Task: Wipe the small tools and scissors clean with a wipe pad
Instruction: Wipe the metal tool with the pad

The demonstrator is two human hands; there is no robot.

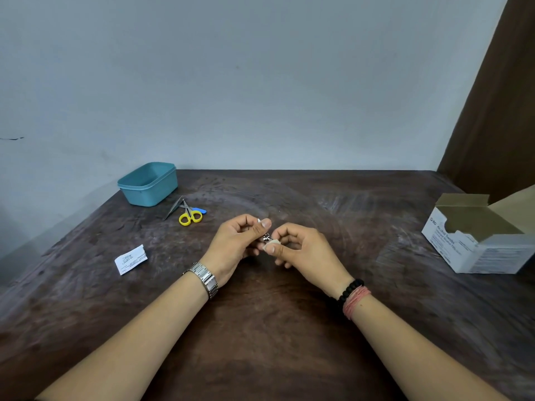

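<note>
Left hand pinches a small metal tool above the counter, while the right hand has the wipe pad squeezed against it. I'd rotate the tool slowly so the pad reaches every side. Scissors wait by the teal tub.

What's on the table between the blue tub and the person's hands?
In the head view, yellow-handled scissors, metal tweezers and a blue-tipped tool lie between the tub and the left hand.
</note>
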